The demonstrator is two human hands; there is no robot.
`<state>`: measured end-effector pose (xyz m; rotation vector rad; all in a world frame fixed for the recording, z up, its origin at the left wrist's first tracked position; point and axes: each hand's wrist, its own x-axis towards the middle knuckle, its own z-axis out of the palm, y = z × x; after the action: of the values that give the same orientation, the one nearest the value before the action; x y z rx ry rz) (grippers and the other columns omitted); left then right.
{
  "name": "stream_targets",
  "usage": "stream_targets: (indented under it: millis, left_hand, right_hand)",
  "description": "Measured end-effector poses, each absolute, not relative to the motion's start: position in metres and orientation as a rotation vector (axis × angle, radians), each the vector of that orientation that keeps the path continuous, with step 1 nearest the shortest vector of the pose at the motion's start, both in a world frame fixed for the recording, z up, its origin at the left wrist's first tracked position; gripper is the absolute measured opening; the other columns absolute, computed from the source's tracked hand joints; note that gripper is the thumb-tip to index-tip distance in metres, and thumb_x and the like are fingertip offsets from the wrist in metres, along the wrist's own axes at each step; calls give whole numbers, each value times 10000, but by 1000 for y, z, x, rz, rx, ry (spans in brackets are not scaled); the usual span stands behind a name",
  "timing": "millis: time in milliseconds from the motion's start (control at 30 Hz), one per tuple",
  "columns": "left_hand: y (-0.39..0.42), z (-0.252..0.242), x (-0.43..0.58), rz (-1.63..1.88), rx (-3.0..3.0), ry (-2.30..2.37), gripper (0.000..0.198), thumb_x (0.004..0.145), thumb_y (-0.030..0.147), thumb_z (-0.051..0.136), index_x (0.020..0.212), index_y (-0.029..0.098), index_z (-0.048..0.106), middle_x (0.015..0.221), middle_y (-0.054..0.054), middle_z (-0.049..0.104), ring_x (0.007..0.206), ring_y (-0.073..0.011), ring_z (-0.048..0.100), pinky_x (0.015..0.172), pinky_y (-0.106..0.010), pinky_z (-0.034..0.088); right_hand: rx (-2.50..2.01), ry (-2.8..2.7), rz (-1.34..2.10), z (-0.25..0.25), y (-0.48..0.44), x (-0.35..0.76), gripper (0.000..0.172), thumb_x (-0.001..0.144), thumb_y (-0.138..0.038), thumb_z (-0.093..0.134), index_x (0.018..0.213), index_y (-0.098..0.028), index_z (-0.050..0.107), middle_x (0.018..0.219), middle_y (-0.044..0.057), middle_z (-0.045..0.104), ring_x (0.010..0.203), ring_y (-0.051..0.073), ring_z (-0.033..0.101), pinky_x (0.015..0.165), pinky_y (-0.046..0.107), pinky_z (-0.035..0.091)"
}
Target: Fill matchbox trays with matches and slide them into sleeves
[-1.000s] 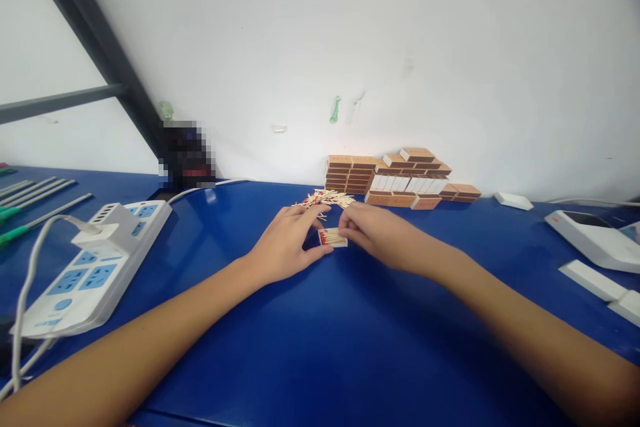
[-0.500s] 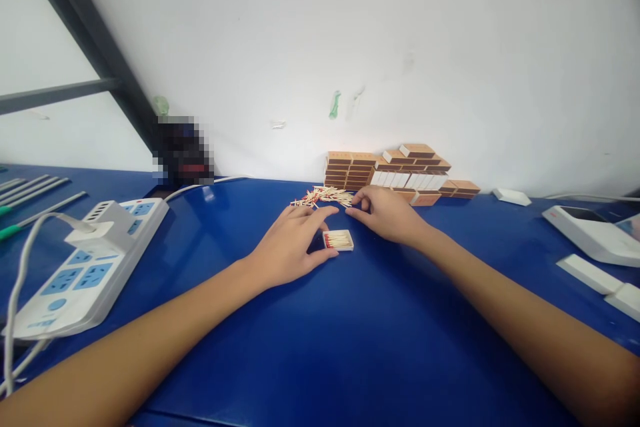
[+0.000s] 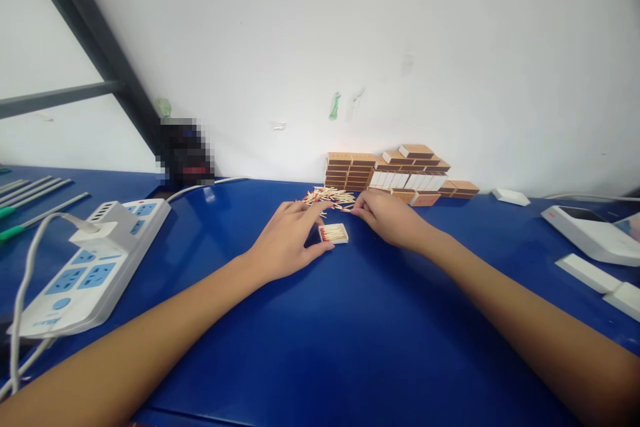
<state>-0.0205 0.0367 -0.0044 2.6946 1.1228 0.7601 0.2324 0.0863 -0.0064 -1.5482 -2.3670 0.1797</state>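
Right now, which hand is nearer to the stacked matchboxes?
Right. The right hand is just in front of the matchboxes; the left hand is farther off, beside the match tray.

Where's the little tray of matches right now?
In the head view, the match tray sits slightly right of centre, beside the left hand and nearer the wearer than the loose match pile.

White power strip (image 3: 95, 273); green-handled tools (image 3: 11, 233)

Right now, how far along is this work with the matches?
Done: matches lie in the small tray. In hand: the left hand brackets that tray; the right hand is at the loose pile. Apparently left: that pile, outside the tray. Whether the stacked matchboxes are filled doesn't show.
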Motion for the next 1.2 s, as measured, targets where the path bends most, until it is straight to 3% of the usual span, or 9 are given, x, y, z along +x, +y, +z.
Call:
stream_targets:
  millis: [333, 600, 933, 1200]
  left_hand:
    - [41, -7, -23, 763, 2664, 1195, 738, 907, 359, 781, 1521, 264, 382, 1142, -32, 766, 1134, -294, 631, 1030, -480, 432]
    - [38, -6, -20, 753, 2676, 1076, 674, 911, 369, 778, 1478, 271, 425, 1188, -34, 756, 1237, -287, 609, 1077, -482, 415]
    - [36, -4, -20, 712, 2696, 1092, 671, 928, 376, 758, 1494, 248, 423, 1181, -48, 750, 1249, -289, 600, 1108, -480, 403]
    - [36, -5, -19, 695, 2727, 1103, 653, 928, 395, 753, 1469, 213, 436, 1192, -63, 746, 1247, -284, 596, 1093, -468, 413]
  right_hand:
    - [-1222, -2524, 367, 21, 61, 234, 164, 1008, -302, 528, 887, -220, 602, 899, 64, 657, 780, 200, 576, 694, 312, 422]
    - [-1289, -2590, 407, 9, 56, 222, 135, 1033, -260, 513, 931, -205, 582, 1005, 76, 664, 841, 201, 596, 712, 315, 412]
    - [-1321, -2577, 432, 12, 52, 221, 134, 1021, -275, 558, 908, -205, 579, 946, 60, 648, 793, 188, 579, 686, 304, 400]
    - [-1372, -2536, 487, 11, 54, 223, 252, 1029, -407, 560, 880, -205, 582, 886, 45, 640, 759, 185, 552, 668, 305, 383]
